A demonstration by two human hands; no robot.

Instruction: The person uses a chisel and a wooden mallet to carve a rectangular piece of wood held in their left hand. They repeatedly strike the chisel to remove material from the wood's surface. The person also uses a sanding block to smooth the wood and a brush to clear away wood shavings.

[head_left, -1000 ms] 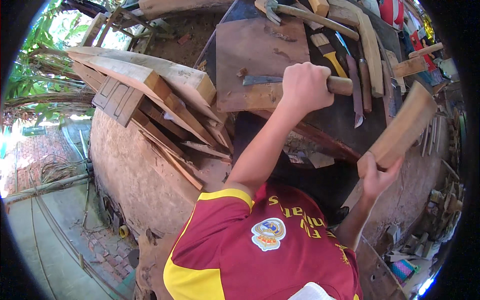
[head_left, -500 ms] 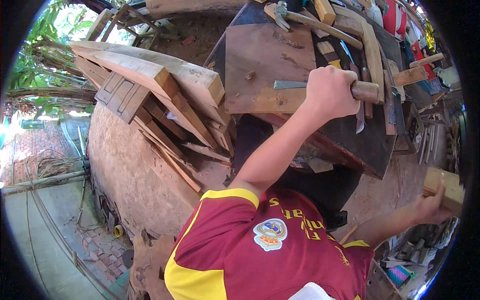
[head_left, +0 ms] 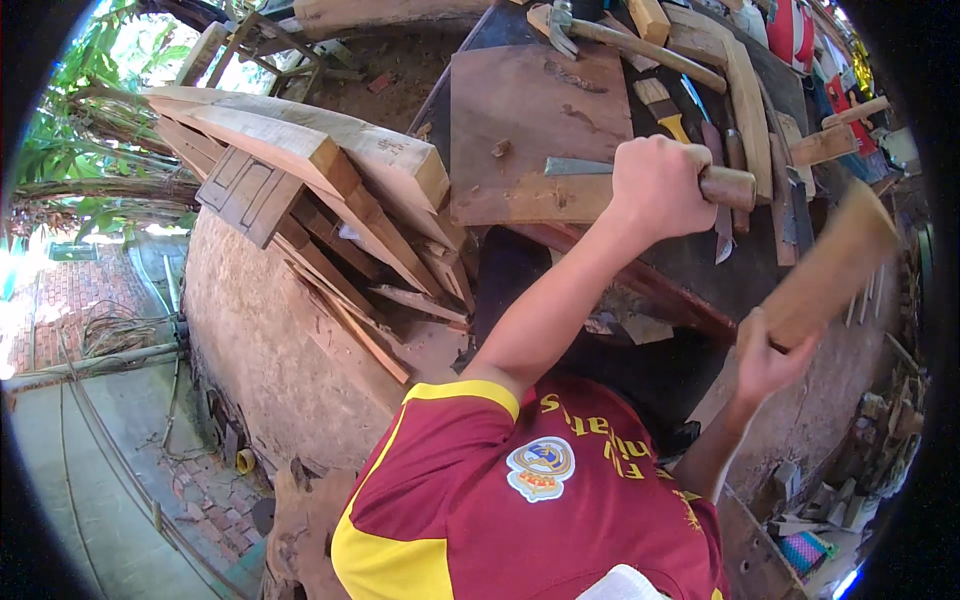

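1. Two bare hands are at work, well apart from each other.
2. The left hand (head_left: 660,190) is closed in a fist around the wooden handle of a chisel (head_left: 580,167); the butt of the handle sticks out on the right, the flat metal blade on the left.
3. That blade shows over the near part of a flat brown board (head_left: 520,110); whether its edge touches the surface, I cannot tell.
4. The right hand (head_left: 770,360) grips the lower end of a long wooden block (head_left: 835,265), which is tilted up to the right, its far end blurred, apart from the chisel.
5. Beyond the left fist, a paintbrush (head_left: 660,103) with a yellow handle and a claw hammer (head_left: 640,42) lie on the dark workbench (head_left: 755,265).
6. Left of the board, thick planks (head_left: 300,140) stand stacked at a slant.
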